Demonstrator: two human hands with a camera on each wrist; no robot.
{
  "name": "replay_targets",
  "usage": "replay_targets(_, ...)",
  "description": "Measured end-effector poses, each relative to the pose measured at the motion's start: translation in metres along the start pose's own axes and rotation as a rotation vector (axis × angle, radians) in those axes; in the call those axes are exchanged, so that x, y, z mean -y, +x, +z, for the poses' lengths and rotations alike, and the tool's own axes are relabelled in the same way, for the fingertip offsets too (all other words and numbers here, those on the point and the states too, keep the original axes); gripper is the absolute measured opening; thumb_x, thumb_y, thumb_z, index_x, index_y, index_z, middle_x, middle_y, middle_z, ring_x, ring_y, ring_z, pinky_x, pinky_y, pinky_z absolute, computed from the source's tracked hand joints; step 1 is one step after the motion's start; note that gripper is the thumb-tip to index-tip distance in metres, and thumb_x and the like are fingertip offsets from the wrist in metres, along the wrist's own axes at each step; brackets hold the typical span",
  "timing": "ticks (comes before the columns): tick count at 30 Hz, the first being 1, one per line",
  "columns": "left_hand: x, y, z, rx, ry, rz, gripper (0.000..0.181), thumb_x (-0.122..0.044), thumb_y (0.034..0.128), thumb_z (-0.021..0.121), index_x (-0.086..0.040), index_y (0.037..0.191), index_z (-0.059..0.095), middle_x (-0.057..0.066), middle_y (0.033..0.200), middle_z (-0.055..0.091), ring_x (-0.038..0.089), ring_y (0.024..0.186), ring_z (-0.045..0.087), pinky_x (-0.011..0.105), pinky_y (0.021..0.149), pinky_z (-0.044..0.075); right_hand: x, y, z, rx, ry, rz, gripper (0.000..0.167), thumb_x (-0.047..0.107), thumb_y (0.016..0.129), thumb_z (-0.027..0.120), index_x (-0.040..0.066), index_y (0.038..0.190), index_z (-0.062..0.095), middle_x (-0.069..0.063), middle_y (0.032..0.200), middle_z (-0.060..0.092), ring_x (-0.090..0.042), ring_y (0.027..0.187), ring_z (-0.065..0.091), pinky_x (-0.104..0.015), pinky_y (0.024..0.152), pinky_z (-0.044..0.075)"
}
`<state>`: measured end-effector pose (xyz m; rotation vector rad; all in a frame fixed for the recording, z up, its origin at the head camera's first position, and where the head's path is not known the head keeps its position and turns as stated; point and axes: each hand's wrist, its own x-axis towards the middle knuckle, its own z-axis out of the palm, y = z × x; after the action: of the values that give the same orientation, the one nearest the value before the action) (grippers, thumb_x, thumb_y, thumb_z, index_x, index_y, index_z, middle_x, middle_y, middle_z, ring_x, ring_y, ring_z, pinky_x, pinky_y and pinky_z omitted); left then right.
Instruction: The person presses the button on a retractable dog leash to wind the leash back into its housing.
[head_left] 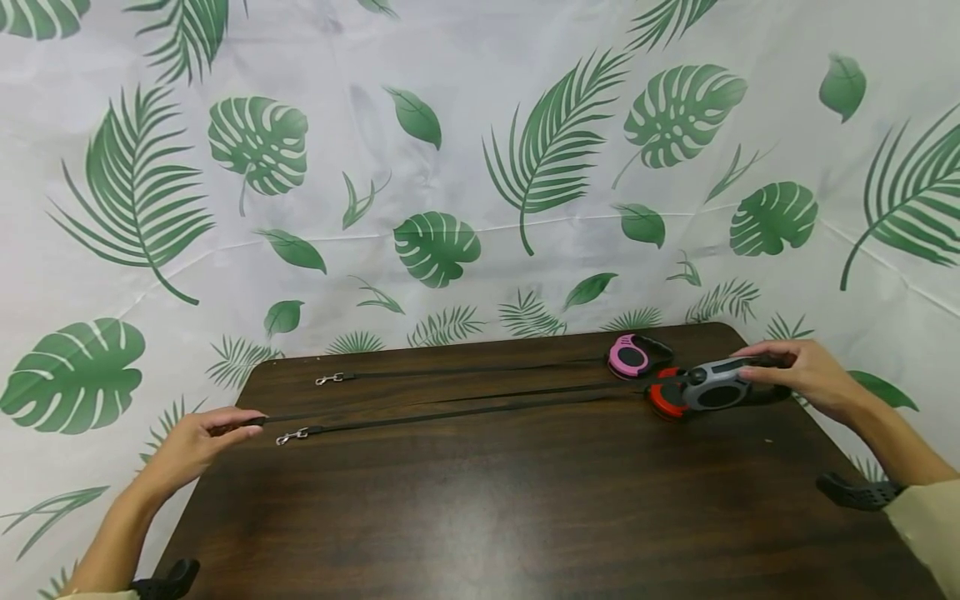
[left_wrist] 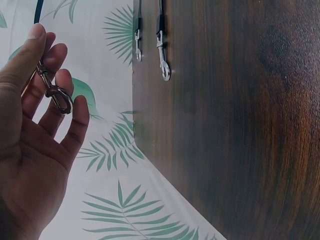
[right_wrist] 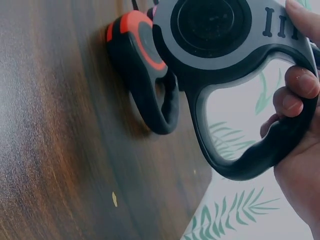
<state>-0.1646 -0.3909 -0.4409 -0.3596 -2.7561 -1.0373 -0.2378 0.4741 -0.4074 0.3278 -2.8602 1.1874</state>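
My right hand (head_left: 806, 375) grips the black handle of a grey retractable dog leash (head_left: 716, 385), held above the table's right side. In the right wrist view its fingers (right_wrist: 292, 92) curl round the handle loop of the leash (right_wrist: 212, 30). At far left, my left hand (head_left: 197, 446) pinches the black cord's end by its metal snap hook (left_wrist: 55, 92), which lies across the fingers. The grey leash's cord stretches between both hands. A red-and-black retractable leash (head_left: 663, 396) lies partly behind the grey one. A pink retractable leash (head_left: 628, 357) lies farther back.
The dark wooden table (head_left: 480, 508) spans the lower view. Two black cords lie drawn out leftward on it, ending in metal snap hooks (head_left: 292, 436). A white cloth with green leaves (head_left: 450, 167) hangs behind and beside the table.
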Motion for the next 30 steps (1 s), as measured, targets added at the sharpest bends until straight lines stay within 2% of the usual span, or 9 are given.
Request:
replay_targets(4,-0.002,0.003,0.002,0.000,-0.003,0.016,0.021,-0.010,0.0971,0.078,-0.002,0.116,0.080,0.006,0.108,0.077,0.000,0.081,0.060,0.021,0.065,0.049,0.002,0.000,0.003,-0.004,-0.021,0.005,0.029,0.019,0.097,0.079,0.007,0.123,0.074,0.003,0.093,0.072,-0.021,0.077,0.059,-0.031,0.065,0.050)
replay_targets(6,-0.003,0.004,0.003,0.000,0.001,0.027,0.021,-0.010,0.0972,0.078,-0.001,0.116,0.079,0.012,0.108,0.077,0.002,0.079,0.058,0.022,0.064,0.047,0.002,0.001,0.003,-0.005,-0.037,0.007,0.032,0.020,0.096,0.080,0.006,0.124,0.074,0.002,0.094,0.071,-0.020,0.077,0.058,-0.031,0.065,0.049)
replay_targets(8,-0.003,0.005,0.005,-0.007,0.005,0.028,0.021,-0.010,0.0969,0.078,-0.002,0.116,0.080,0.011,0.107,0.077,0.002,0.077,0.057,0.022,0.064,0.047,0.003,0.001,0.004,-0.002,-0.053,0.009,0.034,0.021,0.096,0.081,0.006,0.125,0.074,-0.001,0.094,0.070,-0.019,0.077,0.057,-0.031,0.064,0.049)
replay_targets(13,-0.004,0.006,0.007,-0.016,-0.004,0.039,0.020,-0.010,0.0961,0.079,-0.003,0.115,0.080,-0.003,0.103,0.077,0.001,0.079,0.059,0.021,0.065,0.048,0.006,0.003,0.008,0.011,-0.053,0.022,0.037,0.023,0.095,0.082,0.004,0.126,0.074,-0.003,0.098,0.069,-0.019,0.079,0.059,-0.031,0.066,0.053)
replay_targets(18,-0.007,0.008,0.009,-0.008,-0.052,0.068,0.020,-0.008,0.0954,0.079,-0.001,0.114,0.080,0.000,0.099,0.076,0.005,0.076,0.054,0.023,0.061,0.045,0.010,0.004,0.012,0.029,-0.032,0.025,0.036,0.024,0.095,0.082,0.005,0.125,0.075,-0.001,0.102,0.070,-0.020,0.083,0.060,-0.031,0.068,0.055)
replay_targets(24,-0.011,0.010,0.012,-0.011,-0.049,0.058,0.019,-0.010,0.0957,0.079,-0.005,0.114,0.081,-0.008,0.101,0.075,0.006,0.076,0.055,0.024,0.062,0.045,0.012,0.005,0.016,0.027,-0.037,-0.016,0.032,0.022,0.095,0.082,0.009,0.124,0.076,0.000,0.099,0.072,-0.019,0.081,0.061,-0.031,0.067,0.053)
replay_targets(30,-0.013,0.012,0.014,-0.002,-0.063,0.061,0.019,-0.010,0.0964,0.079,-0.005,0.114,0.081,-0.006,0.103,0.075,0.007,0.076,0.055,0.025,0.061,0.045,0.015,0.007,0.022,0.032,-0.027,-0.042,0.032,0.022,0.095,0.082,0.010,0.124,0.075,-0.001,0.101,0.072,-0.018,0.080,0.061,-0.031,0.065,0.054)
